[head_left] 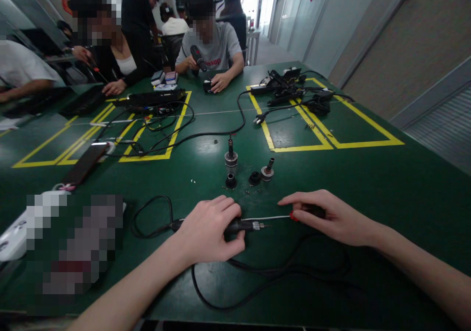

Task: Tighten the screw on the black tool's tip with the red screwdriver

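My left hand [211,228] is closed around a black pen-shaped tool [239,226] lying on the green table [415,193]. The tool has a metal collar and a thin tip pointing right, and a black cord leaves its back end. In my right hand [327,218], thumb and fingers hold the red-and-black handle of a screwdriver [293,216], index finger stretched out. Its long shaft points left, its end passing behind my left fingers. Beyond my hands stand a metal-and-black cylindrical part [231,159], a black cup-shaped piece [230,181], a black cap [254,178] and a tilted disc with a stem [267,170].
Small screws [248,192] lie near the parts. Black cord [217,304] loops below my hands. A white power strip [18,223] and a blurred flat object [81,242] lie at left. Cable piles [283,88] sit within yellow tape. A person [209,41] opposite holds a power tool.
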### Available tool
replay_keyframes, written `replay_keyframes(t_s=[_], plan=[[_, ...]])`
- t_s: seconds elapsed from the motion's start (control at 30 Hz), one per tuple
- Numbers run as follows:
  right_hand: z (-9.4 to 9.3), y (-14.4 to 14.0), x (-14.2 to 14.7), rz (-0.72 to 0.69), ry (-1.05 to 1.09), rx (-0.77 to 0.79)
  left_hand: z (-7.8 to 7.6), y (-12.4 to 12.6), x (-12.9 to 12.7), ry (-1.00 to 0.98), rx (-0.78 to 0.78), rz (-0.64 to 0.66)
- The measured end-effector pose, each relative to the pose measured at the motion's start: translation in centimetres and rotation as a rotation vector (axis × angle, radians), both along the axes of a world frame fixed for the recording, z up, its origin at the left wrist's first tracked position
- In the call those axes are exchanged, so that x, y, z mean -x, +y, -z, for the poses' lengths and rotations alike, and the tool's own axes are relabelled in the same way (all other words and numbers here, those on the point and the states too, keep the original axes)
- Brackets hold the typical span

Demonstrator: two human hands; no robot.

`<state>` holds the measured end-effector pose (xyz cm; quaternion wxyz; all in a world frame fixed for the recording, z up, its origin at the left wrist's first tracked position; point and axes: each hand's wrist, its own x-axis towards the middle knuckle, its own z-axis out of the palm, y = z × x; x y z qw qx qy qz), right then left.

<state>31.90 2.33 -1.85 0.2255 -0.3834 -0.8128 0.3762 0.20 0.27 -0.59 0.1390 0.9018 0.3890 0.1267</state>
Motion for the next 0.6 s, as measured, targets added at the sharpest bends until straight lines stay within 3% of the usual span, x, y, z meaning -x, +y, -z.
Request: replay_keyframes(t_s=[0.17,0.4,0.6], plan=[[0.3,0.1,-0.2,0.002,0.054,0.093,-0.1,0.0,-0.1,0.012,0.003,0.0],[-0.7,0.0,0.3,0.01,0.032,-0.027,-0.1,0.0,-0.1,0.028,0.01,-0.009],[-0.4,0.1,0.1,-0.026,-0.001,0.084,0.0,0.0,-0.1,0.036,0.012,-0.008]])
